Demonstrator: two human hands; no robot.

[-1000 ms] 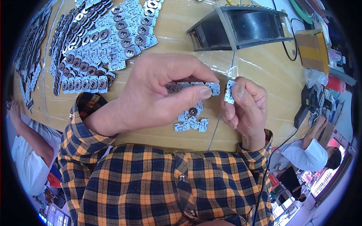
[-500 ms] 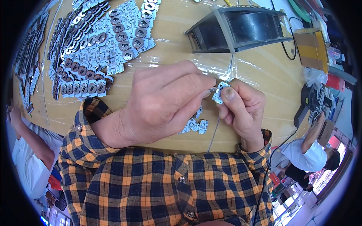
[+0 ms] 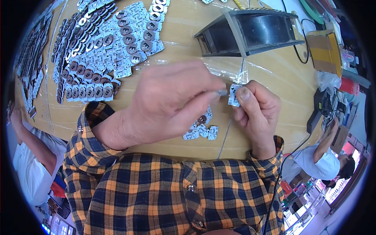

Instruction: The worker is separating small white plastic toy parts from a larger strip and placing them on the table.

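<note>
Brown cardboard box [image 3: 324, 50], table's far-right edge [image 3: 274, 74]

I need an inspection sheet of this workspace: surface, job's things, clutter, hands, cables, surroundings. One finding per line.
Surface: wooden table, partly under clear film.
Job's things: small white board pinched in right hand; a few loose boards lie below the hands.
Clutter: rows of boards at upper left; dark tray at top.
Hands: left hand fingertips meet the white board; right hand grips it.
Cables: black cable beside the tray; thin wire near table edge.
Surroundings: other people at both sides.
</note>
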